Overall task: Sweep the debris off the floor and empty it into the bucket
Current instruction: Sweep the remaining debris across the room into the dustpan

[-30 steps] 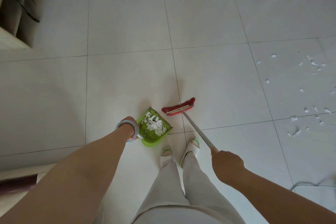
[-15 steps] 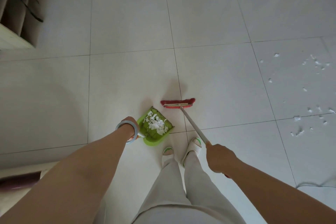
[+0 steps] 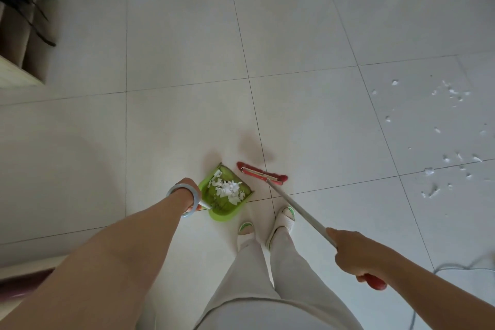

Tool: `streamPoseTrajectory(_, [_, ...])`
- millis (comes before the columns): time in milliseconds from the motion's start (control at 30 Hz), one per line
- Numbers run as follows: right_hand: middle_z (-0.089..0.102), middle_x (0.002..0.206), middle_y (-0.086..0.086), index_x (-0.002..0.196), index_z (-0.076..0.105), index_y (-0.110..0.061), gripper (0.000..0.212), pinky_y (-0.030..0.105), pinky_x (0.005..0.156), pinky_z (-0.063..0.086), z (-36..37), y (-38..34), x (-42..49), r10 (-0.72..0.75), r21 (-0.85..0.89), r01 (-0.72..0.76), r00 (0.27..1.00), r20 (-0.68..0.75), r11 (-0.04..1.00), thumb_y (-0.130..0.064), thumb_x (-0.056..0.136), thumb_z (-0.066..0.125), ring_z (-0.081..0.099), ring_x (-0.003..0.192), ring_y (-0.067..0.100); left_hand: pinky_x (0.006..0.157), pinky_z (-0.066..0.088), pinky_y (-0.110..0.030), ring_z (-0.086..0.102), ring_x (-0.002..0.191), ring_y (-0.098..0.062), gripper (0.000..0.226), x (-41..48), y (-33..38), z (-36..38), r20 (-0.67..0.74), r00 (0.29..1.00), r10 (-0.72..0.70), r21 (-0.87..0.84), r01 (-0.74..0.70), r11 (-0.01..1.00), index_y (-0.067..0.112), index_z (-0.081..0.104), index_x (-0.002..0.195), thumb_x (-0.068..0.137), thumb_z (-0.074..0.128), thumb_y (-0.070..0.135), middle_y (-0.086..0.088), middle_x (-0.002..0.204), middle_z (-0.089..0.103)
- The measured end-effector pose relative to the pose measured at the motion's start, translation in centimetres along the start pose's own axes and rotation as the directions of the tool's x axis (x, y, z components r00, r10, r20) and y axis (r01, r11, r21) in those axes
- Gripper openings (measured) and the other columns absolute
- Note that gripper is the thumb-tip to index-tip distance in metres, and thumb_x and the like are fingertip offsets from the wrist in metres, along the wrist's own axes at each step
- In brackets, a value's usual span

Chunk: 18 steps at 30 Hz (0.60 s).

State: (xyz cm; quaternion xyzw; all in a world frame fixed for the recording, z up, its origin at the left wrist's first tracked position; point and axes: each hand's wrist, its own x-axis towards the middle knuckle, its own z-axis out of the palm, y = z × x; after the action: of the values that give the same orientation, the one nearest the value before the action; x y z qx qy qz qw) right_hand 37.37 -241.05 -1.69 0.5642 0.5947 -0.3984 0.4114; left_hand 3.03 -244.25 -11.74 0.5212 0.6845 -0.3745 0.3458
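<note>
Head view: left hand [image 3: 190, 197] grips green dustpan [image 3: 222, 215] handle, white scraps [image 3: 227, 187] inside; right hand [image 3: 353, 253] clamped round red broom [image 3: 263, 175] shaft; loose debris [image 3: 452, 94] on floor [image 3: 187, 61], far right.

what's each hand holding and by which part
The left hand holds the green dustpan by its handle; the right hand grips the broom by its pole, near the red end.

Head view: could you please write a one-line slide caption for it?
Left hand holds a green dustpan of white scraps, right hand grips the red broom; more scraps litter the floor.
</note>
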Motion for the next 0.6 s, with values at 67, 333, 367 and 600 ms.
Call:
streamPoseTrajectory(67, [0.055, 0.087, 0.006, 0.11, 0.042, -0.02, 0.032, 0.025, 0.051, 0.047, -0.3, 0.3, 0.9, 0.023, 0.068, -0.022, 1.0, -0.008, 0.997, -0.003, 0.086, 0.031, 0.052, 0.048, 0.013, 0.06, 0.046, -0.011, 0.055, 0.068, -0.015, 0.035, 0.7, 0.2, 0.1, 0.037, 0.998, -0.05, -0.201, 0.056, 0.978, 0.012, 0.055, 0.131, 0.097, 0.047, 0.021, -0.005, 0.103, 0.063])
streamPoseTrajectory(333, [0.048, 0.065, 0.011, 0.102, 0.053, -0.006, 0.024, 0.018, 0.044, 0.034, -0.7, 2.2, 3.0, 0.22, 0.601, -0.221, 0.973, 0.076, 0.768, 0.002, 0.086, 0.038, 0.042, 0.04, 0.017, 0.071, 0.04, -0.022, 0.051, 0.078, -0.016, 0.023, 0.5, 1.9, -1.7, -0.054, 0.998, -0.02, -0.121, 0.014, 0.993, 0.014, 0.06, 0.098, 0.097, 0.048, 0.034, -0.001, 0.09, 0.058])
streamPoseTrajectory(367, [0.048, 0.064, 0.01, 0.098, 0.053, -0.006, 0.019, 0.017, 0.044, 0.034, -0.9, 2.7, 3.0, 0.246, 0.661, -0.252, 0.964, 0.105, 0.707, 0.002, 0.086, 0.04, 0.043, 0.037, 0.015, 0.071, 0.039, -0.023, 0.051, 0.077, -0.017, 0.029, 0.7, 2.3, -2.0, -0.088, 0.996, 0.0, -0.099, -0.008, 0.995, 0.011, 0.059, 0.096, 0.096, 0.047, 0.037, 0.001, 0.086, 0.055])
streamPoseTrajectory(600, [0.049, 0.046, 0.008, 0.081, 0.05, -0.006, 0.013, 0.014, 0.037, 0.038, -1.4, 8.0, 2.6, 0.284, 0.93, -0.297, 0.93, 0.231, 0.217, 0.005, 0.087, 0.049, 0.044, 0.027, 0.014, 0.068, 0.041, -0.025, 0.052, 0.072, -0.018, 0.038, 2.8, 6.9, -5.2, -0.136, 0.991, 0.009, -0.209, -0.038, 0.977, 0.012, 0.051, 0.08, 0.095, 0.043, 0.047, 0.004, 0.058, 0.041])
